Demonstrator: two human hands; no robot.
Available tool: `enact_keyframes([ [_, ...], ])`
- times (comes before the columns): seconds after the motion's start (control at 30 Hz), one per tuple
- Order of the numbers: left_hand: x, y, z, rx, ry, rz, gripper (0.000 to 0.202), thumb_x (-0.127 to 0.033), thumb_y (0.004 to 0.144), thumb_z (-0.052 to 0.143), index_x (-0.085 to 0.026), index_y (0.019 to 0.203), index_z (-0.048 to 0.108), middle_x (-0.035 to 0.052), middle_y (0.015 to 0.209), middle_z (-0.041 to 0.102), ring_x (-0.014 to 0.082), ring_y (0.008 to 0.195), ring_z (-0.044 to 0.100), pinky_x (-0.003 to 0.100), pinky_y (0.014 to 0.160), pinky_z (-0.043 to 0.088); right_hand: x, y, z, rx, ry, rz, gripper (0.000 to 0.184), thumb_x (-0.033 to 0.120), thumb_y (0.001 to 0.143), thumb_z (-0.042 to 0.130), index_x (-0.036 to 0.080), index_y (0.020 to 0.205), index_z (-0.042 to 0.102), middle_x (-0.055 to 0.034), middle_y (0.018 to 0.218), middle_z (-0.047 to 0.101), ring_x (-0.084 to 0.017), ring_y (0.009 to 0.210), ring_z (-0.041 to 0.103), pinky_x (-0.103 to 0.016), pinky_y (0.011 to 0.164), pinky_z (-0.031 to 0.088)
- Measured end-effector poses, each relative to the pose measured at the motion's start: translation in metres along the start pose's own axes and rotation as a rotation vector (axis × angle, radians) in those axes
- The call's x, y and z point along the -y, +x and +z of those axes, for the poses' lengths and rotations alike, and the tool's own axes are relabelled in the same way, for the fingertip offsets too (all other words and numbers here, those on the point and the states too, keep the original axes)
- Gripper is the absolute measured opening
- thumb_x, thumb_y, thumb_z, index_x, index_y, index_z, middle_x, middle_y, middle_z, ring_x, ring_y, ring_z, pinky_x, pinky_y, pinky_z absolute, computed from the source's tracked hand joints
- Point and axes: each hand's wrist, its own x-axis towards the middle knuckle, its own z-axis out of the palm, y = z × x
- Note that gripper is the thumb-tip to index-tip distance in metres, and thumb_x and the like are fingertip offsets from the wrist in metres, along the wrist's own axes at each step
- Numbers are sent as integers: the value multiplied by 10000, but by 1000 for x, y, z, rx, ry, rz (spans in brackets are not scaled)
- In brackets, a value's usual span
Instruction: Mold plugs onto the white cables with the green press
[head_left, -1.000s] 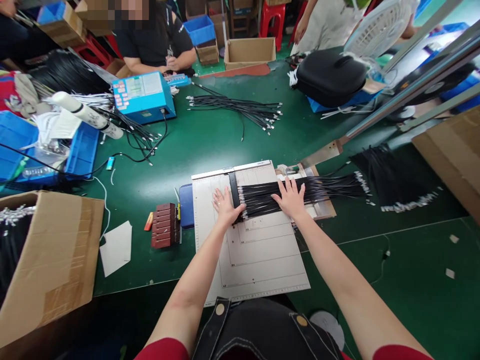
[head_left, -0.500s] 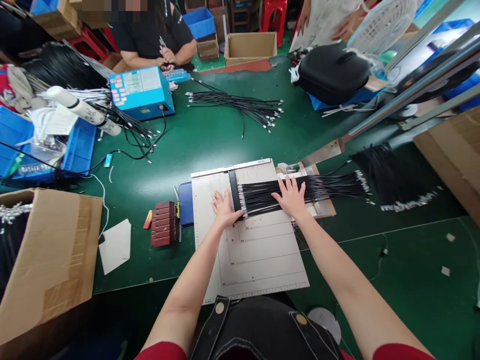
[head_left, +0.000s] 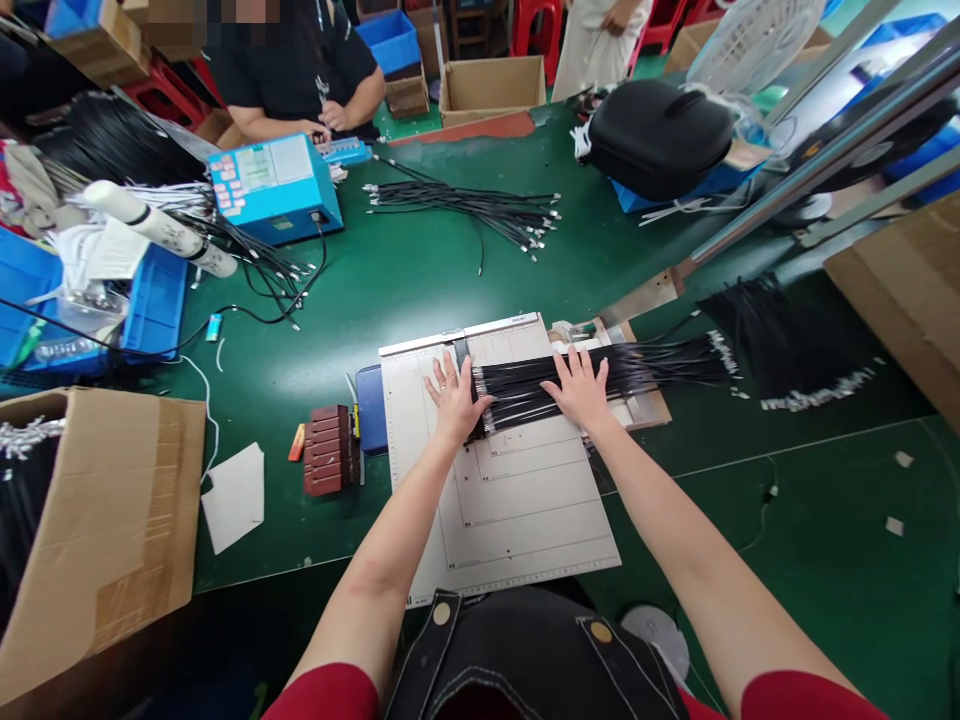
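Observation:
A row of black cables (head_left: 517, 379) with silver ends lies side by side across a pale, ruled cutting board (head_left: 525, 520). My left hand (head_left: 454, 398) rests, fingers spread, over the dark bar (head_left: 462, 350) at the cables' left ends, its thumb by the metal tips. Flat on the middle of the cables is my right hand (head_left: 581, 390), fingers apart. Beyond it the cables run right, over a wooden block with metal plates (head_left: 651, 408), and end in silver tips. Part of the dark bar is hidden under my left hand.
Another black cable bundle (head_left: 780, 345) lies to the right, and a loose pile (head_left: 480, 205) at the back. A brown slotted block (head_left: 327, 450) stands left of the board. A blue machine (head_left: 274, 190) sits near a seated co-worker (head_left: 292, 80). An open carton (head_left: 112, 500) fills the left front.
My left hand has slid slightly up and right, further over the dark bar and the cable ends. My right hand stays on the cables. At the back, a standing person has shifted position.

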Motion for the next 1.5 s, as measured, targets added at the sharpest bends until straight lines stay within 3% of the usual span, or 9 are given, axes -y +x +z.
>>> enact_keyframes([
  [0.13, 0, -2, 0, -8, 52, 63, 813, -391, 871, 707, -203, 1567, 329, 202, 1677, 54, 441, 1536, 5, 708, 1168, 66, 0, 0, 0, 5, 9, -5, 662, 554, 1026, 293, 150, 1543, 381, -206, 1621, 290, -405, 1492, 229, -708, 1145, 146],
  [0.33, 3, 5, -13, 21, 117, 149, 890, -379, 805, 783, -259, 1565, 337, 160, 1688, 41, 437, 1537, -25, 698, 1176, 13, 0, 0, 0, -5, 22, -9, 668, 557, 1025, 275, 149, 1544, 375, -210, 1620, 290, -407, 1493, 222, -717, 1140, 145],
  [0.57, 11, -5, -5, 136, -36, -138, 1114, -566, 737, 770, -203, 1608, 178, 223, 1669, -96, 484, 1518, -63, 707, 1164, 65, 1, 0, -2, 7, 19, -1, 658, 551, 1026, 305, 149, 1542, 379, -209, 1619, 292, -404, 1493, 225, -702, 1147, 139],
  [0.73, 13, -18, 1, 147, -97, -217, 1089, -534, 752, 753, -220, 1609, 159, 206, 1671, -119, 449, 1529, -64, 666, 1185, 75, 1, 1, -1, -8, 57, -7, 671, 566, 1024, 292, 141, 1534, 391, -217, 1612, 303, -414, 1488, 227, -707, 1144, 122],
  [1.03, 11, -28, 4, 136, -108, -224, 1102, -526, 732, 775, -217, 1604, 175, 208, 1670, -123, 433, 1534, -69, 654, 1191, 60, -1, 1, 4, -24, 77, -19, 691, 587, 1015, 283, 146, 1537, 385, -220, 1610, 305, -422, 1486, 218, -713, 1138, 101],
  [1.2, 5, -31, 3, 190, -142, -206, 1130, -563, 714, 782, -230, 1605, 172, 198, 1669, -140, 449, 1526, -80, 661, 1189, 46, 0, 1, 2, -8, 59, -11, 682, 572, 1020, 283, 143, 1543, 374, -218, 1617, 290, -414, 1492, 214, -715, 1141, 109],
  [1.37, 4, -33, 3, 169, -124, -240, 1083, -501, 750, 769, -199, 1604, 175, 218, 1663, -143, 442, 1530, -64, 649, 1195, 55, 0, 2, 1, 6, 74, -5, 673, 562, 1022, 300, 141, 1542, 377, -221, 1617, 288, -412, 1494, 210, -720, 1139, 114],
  [1.5, 5, -40, 4, 199, -129, -214, 1167, -522, 692, 810, -222, 1609, 152, 209, 1665, -146, 449, 1526, -80, 659, 1191, 45, 0, 1, 1, 1, 74, -7, 673, 560, 1019, 304, 147, 1546, 370, -216, 1619, 287, -412, 1494, 209, -722, 1137, 119],
])
